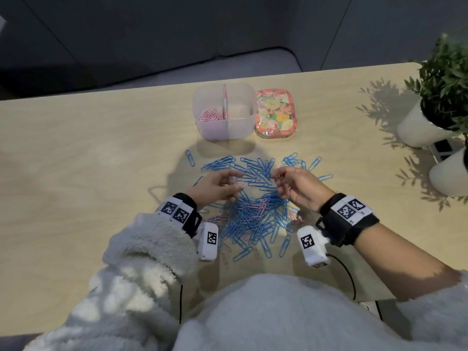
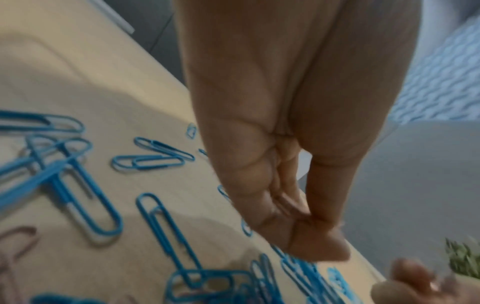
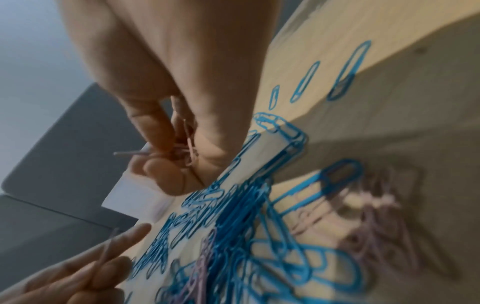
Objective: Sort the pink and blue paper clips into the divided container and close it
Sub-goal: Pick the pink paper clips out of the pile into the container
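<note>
Two hands over one heap of paper clips (image 1: pixel 255 206) on a pale wooden table (image 1: pixel 88 153), mostly blue, with pink ones mixed in toward the near side. Left hand (image 1: pixel 215 184) just above the left part of the heap, fingers bent and drawn narrow, thumb against fingertips (image 2: pixel 306 224); pinching a thin pink clip (image 3: pixel 103 255) (seen in the right wrist view, blurred). Right hand (image 1: pixel 297 186) above the right part of the heap, fingers curled close round a small bunch of pink clips (image 3: pixel 185 148), one end poking out past the thumb. Hands near each other, not touching.

Beyond the heap, toward the far side: a clear plastic box (image 1: pixel 224 111) with a divider (image 1: pixel 225 101) down the middle, standing open. Pink clips in the box (image 1: pixel 210 115) lying in the left compartment; contents of the right compartment hard to tell through the cloudy wall. Flowered lid (image 1: pixel 276 112) lying flat on the table, touching or just beside the right wall of the box (cannot say which).

Loose blue clips (image 1: pixel 315 163) scattered round the edges of the heap, a single one (image 1: pixel 190 158) off to the far left. White plant pots (image 1: pixel 417 127) with green leaves at the right edge of the table. White fleece sleeves (image 1: pixel 141 247) and black wrist straps with printed square markers (image 1: pixel 350 209) on both arms, a small white camera unit (image 1: pixel 209 240) under each wrist.
</note>
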A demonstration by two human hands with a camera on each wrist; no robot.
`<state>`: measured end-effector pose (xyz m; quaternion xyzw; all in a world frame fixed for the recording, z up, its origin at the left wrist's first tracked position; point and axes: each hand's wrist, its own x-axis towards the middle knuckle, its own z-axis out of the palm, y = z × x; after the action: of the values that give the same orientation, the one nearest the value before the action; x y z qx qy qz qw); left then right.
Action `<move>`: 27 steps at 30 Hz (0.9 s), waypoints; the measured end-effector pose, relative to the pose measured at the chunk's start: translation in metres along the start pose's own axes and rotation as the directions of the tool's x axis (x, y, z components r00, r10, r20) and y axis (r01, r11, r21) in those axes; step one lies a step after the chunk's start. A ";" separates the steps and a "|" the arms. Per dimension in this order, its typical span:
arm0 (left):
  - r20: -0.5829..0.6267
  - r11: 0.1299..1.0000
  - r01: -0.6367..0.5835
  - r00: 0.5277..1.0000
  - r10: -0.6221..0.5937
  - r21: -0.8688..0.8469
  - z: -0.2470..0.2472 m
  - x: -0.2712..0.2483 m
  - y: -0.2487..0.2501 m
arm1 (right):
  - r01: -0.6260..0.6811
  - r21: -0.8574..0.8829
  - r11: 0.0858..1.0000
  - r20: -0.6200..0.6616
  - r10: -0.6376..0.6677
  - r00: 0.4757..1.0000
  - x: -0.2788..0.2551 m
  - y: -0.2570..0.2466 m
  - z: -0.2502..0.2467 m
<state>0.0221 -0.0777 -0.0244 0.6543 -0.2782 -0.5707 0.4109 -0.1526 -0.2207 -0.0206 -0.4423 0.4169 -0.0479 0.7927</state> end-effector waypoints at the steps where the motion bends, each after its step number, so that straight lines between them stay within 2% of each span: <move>1: 0.026 0.995 0.056 0.998 -0.054 -0.077 0.003 0.000 0.002 | -0.029 0.040 0.999 0.011 0.029 1.000 -0.001 0.000 0.003; 3: 0.044 0.973 0.150 0.989 -0.144 -0.174 0.008 -0.002 0.007 | -0.068 0.026 0.997 0.054 0.066 0.996 -0.002 0.000 0.007; 5: 0.051 0.954 0.211 0.977 -0.205 -0.212 0.013 -0.001 0.012 | -0.010 -0.227 0.974 0.032 0.018 0.999 -0.002 0.004 0.010; 6: 0.049 0.952 0.232 0.973 -0.227 -0.200 0.015 -0.001 0.013 | 0.064 -0.432 0.899 0.029 -0.057 0.998 -0.002 0.006 0.009; 8: 0.024 0.966 0.235 0.972 -0.234 -0.112 0.019 0.001 0.011 | 0.246 -0.742 0.624 0.140 -0.215 0.967 -0.005 0.009 0.007; 10: 0.007 0.982 0.185 0.983 -0.186 0.035 0.022 0.001 0.007 | 0.309 -0.867 0.390 0.233 -0.230 0.945 -0.009 0.013 0.003; 12: -0.019 0.964 0.102 0.995 -0.101 0.245 0.026 -0.001 0.004 | 0.261 -0.946 0.191 0.208 -0.259 0.943 -0.013 0.017 0.002; 14: -0.013 0.863 -0.007 1.000 0.016 0.505 0.030 0.000 0.002 | 0.232 -0.968 0.090 0.197 -0.294 0.935 -0.016 0.018 0.003; 17: 0.043 0.635 -0.091 0.995 0.091 0.767 0.037 0.000 0.001 | 0.263 -0.963 0.053 0.239 -0.280 0.930 -0.018 0.019 0.008; 20: 0.074 0.520 -0.129 0.989 0.126 0.844 0.037 0.003 -0.005 | 0.291 -0.954 0.072 0.258 -0.295 0.920 -0.015 0.018 0.007; 22: 0.048 0.510 -0.128 0.985 0.166 0.851 0.034 0.003 -0.006 | 0.308 -0.933 0.185 0.244 -0.303 0.921 -0.012 0.015 0.002; 25: -0.022 0.555 -0.110 0.974 0.226 0.825 0.022 -0.001 -0.006 | 0.290 -0.818 0.496 0.177 -0.262 0.949 -0.009 0.004 -0.006; 27: -0.061 0.656 -0.104 0.973 0.223 0.748 0.013 -0.006 -0.007 | 0.200 -0.628 0.752 0.094 -0.181 0.979 -0.008 -0.003 -0.008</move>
<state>0.0077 -0.0723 -0.0272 0.7769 -0.5120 -0.3195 0.1797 -0.1625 -0.2242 -0.0148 -0.7242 0.3503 0.0212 0.5936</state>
